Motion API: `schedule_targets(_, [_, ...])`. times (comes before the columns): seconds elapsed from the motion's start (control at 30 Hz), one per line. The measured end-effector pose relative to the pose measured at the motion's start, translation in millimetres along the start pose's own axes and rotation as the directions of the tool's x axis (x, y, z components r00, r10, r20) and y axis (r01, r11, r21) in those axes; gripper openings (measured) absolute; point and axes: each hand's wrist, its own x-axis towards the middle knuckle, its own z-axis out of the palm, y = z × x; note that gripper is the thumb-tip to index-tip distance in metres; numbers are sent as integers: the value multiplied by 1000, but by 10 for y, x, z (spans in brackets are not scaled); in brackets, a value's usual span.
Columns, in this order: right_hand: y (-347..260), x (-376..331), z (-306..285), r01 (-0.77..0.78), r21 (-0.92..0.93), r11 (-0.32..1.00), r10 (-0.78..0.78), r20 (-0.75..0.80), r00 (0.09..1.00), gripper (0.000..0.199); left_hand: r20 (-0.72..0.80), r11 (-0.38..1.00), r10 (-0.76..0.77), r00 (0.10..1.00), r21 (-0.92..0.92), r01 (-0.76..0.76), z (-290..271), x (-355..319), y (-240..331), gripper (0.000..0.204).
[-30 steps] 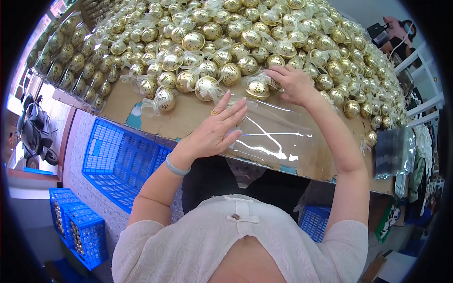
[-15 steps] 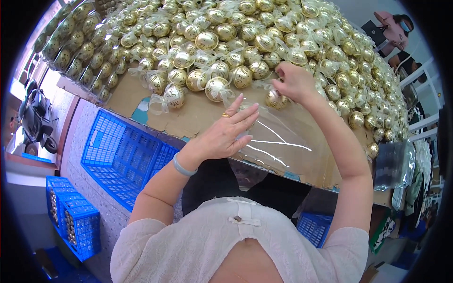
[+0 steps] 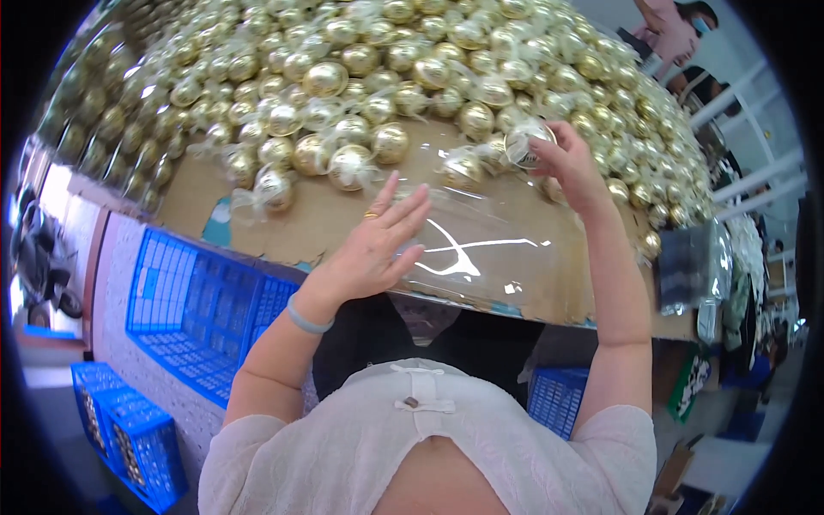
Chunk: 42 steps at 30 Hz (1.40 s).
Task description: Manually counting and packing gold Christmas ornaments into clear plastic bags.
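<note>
We see stacked blue plastic lattice crates at lower left under the table | another blue crate beneath its right side | white metal rack bars at far right | a second person at top right.

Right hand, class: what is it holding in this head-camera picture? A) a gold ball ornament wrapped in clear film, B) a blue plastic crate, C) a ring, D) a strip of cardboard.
A: the right hand closes its fingers around a gold ball ornament in clear wrapping at the edge of the ornament pile, while the left hand rests flat on the clear plastic sheet.
</note>
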Motion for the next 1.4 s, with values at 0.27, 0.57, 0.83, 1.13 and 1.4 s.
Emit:
schedule_targets(0.27, [420,-879,-343,-137,132,982,160,-185,970,31,23,1000,-1,1000,2,1,0,30,-22,51])
schedule_targets(0.57, [869,-1049,-514,-22,-282,959,-41,-215,976,31,33,1000,-3,999,16,3,20,47,-1,50])
schedule_targets(0.83, [728,-1093,-412,289,-740,608,-372,57,927,45,23,1000,-7,1000,24,7,-13,26,-32,49])
schedule_targets(1.13, [947,-1037,-439,90,-12,996,-85,218,972,54,64,997,-14,998,-70,19,-71,10,-54,48])
schedule_targets(1.4, [771,-1296,-563,84,121,989,-122,359,925,56,103,994,9,995,-111,3,-43,27,-56,48])
